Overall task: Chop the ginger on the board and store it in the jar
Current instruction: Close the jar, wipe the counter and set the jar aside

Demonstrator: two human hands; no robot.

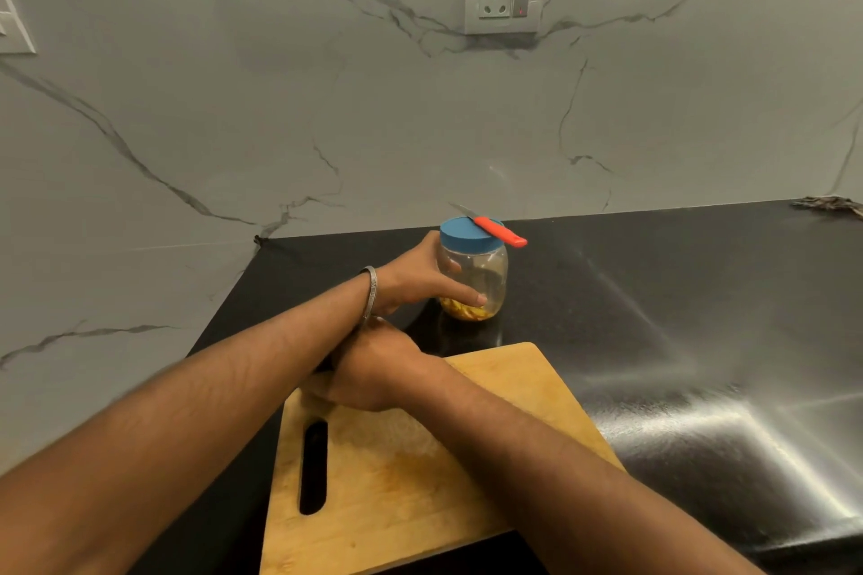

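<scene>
now | black counter (654,294), marble wall (280,107) | left hand (411,280) wrapped round jar (474,275) | right hand (373,369) grip unclear

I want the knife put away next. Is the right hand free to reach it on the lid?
Probably yes: the right hand rests empty on the board, and the knife lies uncovered atop the lid.

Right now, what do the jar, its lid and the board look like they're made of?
The jar looks like clear plastic or glass: chopped ginger shows through its wall. Its blue lid looks like matte plastic, evenly coloured and dull. The board looks like unvarnished wood or bamboo, pale tan with visible grain.
</scene>
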